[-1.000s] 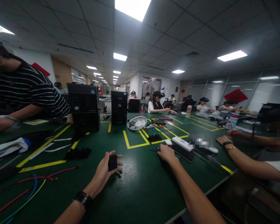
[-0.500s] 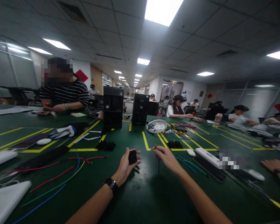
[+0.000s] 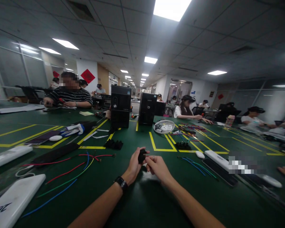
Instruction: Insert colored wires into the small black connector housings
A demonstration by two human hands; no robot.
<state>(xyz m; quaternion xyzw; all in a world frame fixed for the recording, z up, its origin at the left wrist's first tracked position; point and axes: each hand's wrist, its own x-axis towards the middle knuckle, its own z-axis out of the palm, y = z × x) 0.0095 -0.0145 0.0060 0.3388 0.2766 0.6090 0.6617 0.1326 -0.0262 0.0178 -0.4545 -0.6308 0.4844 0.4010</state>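
Observation:
My left hand (image 3: 134, 164), with a dark watch on its wrist, is closed round a small black block (image 3: 142, 156) above the middle of the table. My right hand (image 3: 158, 167) is pinched right beside the block, its fingertips at the block's near side. A thin blue wire hung from these fingers a moment ago; now the hands hide most of what they pinch. Blue and green wires (image 3: 196, 166) lie to the right of my right hand. Red, green and blue wires (image 3: 68, 189) are spread out on the left.
Two black computer-like towers (image 3: 120, 106) stand ahead. A white round basket (image 3: 163, 126) holds small parts, with bundled wires beside it. Black ribbed pieces (image 3: 114, 144) lie on the green table (image 3: 142, 205). White power banks (image 3: 19, 196) and phones sit at both sides. Other people work across the table.
My right hand has moved left and in to the black block, bringing the thin blue wire with it. My left hand still holds the block, its fingers more closed. The view has shifted slightly.

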